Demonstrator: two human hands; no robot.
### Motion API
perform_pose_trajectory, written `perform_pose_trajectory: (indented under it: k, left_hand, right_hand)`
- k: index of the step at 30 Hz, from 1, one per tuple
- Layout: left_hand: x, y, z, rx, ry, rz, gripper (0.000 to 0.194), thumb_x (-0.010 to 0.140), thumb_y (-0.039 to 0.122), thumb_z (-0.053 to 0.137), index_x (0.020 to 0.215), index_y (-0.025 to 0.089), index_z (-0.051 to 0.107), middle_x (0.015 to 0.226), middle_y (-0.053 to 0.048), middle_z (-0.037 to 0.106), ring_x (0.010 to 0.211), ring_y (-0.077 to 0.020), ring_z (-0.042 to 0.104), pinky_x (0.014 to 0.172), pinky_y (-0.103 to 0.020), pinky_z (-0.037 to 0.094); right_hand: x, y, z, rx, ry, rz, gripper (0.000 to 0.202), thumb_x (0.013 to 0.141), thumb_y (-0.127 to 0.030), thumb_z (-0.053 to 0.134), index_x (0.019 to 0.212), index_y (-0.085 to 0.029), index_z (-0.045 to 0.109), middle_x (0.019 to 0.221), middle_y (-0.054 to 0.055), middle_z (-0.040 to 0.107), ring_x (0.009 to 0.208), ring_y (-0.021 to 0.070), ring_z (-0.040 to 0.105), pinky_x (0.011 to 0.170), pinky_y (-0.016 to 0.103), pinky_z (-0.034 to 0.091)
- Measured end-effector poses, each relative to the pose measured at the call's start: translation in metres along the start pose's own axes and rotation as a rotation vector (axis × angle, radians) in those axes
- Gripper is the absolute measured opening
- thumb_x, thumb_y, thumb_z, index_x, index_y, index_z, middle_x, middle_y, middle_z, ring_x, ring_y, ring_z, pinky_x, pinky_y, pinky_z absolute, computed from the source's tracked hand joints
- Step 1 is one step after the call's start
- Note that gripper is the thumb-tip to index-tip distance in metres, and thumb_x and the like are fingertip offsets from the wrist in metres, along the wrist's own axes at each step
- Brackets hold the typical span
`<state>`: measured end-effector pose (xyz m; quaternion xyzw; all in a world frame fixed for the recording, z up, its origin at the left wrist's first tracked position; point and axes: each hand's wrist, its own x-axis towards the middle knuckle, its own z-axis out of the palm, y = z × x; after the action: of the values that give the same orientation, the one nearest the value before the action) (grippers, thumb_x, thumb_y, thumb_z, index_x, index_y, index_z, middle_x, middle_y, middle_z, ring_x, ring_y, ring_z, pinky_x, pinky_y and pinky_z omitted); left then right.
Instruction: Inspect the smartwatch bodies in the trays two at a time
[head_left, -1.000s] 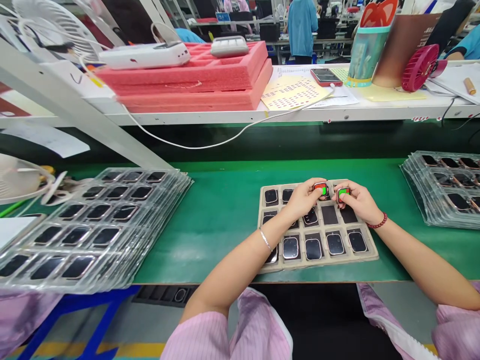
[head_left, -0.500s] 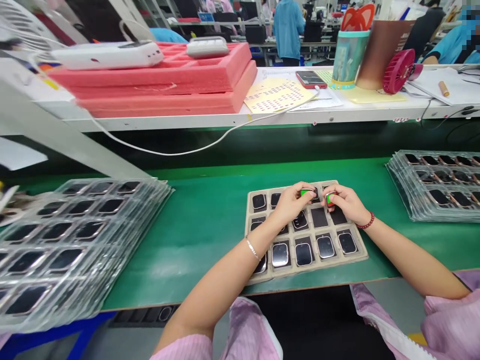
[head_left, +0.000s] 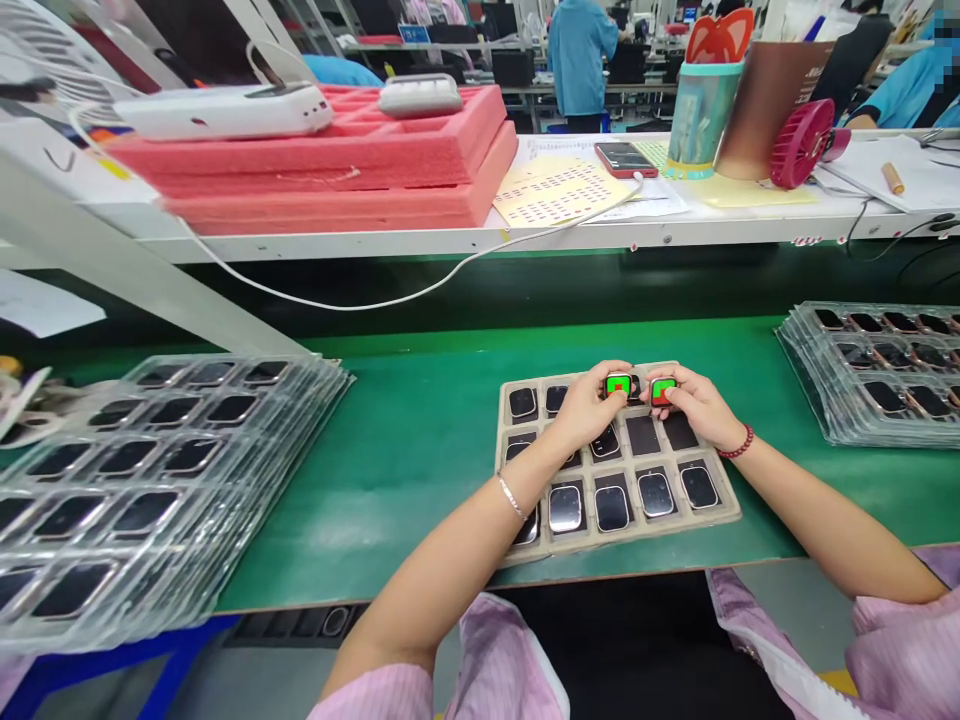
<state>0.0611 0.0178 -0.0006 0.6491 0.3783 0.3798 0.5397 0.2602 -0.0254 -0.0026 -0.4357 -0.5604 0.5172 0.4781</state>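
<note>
Over the back row of a beige tray (head_left: 626, 540), my left hand (head_left: 589, 408) pinches a small square watch-like device (head_left: 618, 385) whose lit screen shows green and red. Close to its right, my right hand (head_left: 697, 405) grips a second such device (head_left: 663, 391), also lit green and red, thumb at its lower edge. The two devices are apart, with their screens facing up. Several dark-screened devices lie in the tray's compartments, among them one in the front row (head_left: 699, 486). Two middle-row compartments at the right hold only dark squares. My left forearm hides part of the tray's left side.
Stacked clear trays of dark-screened devices stand at the left (head_left: 176, 455) and right (head_left: 885, 375) of the green table (head_left: 390, 450). Above runs a white shelf with pink foam (head_left: 322, 185), a phone (head_left: 625, 159), a cup (head_left: 701, 120) and a magenta fan (head_left: 802, 145). People in blue are beyond.
Both held devices have been tilted so their lit screens show more fully, with red now visible on the left one. The hands stay over the tray's back row.
</note>
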Motion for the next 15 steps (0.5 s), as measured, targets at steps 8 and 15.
perform_pose_trajectory:
  k: [8, 15]
  left_hand:
    - [0.0008, -0.0007, 0.0000, -0.057, -0.024, -0.034, 0.031, 0.081, 0.011, 0.054, 0.111, 0.016, 0.063, 0.101, -0.006, 0.068, 0.073, -0.0115, 0.067, 0.075, -0.026, 0.055]
    - [0.0020, -0.0069, 0.0014, 0.019, -0.018, 0.035, 0.042, 0.072, 0.005, 0.056, 0.111, 0.017, 0.063, 0.103, -0.006, 0.069, 0.087, -0.0152, 0.066, 0.079, -0.027, 0.053]
  right_hand:
    - [-0.0002, 0.0015, 0.0000, -0.063, 0.012, -0.025, 0.027, 0.085, -0.026, 0.063, 0.111, -0.019, 0.062, 0.096, 0.006, 0.071, 0.066, 0.0135, 0.068, 0.061, 0.028, 0.058]
    - [-0.0004, 0.0020, -0.0001, -0.055, 0.002, -0.065, 0.029, 0.082, -0.021, 0.063, 0.111, -0.020, 0.060, 0.094, 0.006, 0.071, 0.068, 0.0147, 0.067, 0.061, 0.029, 0.058]
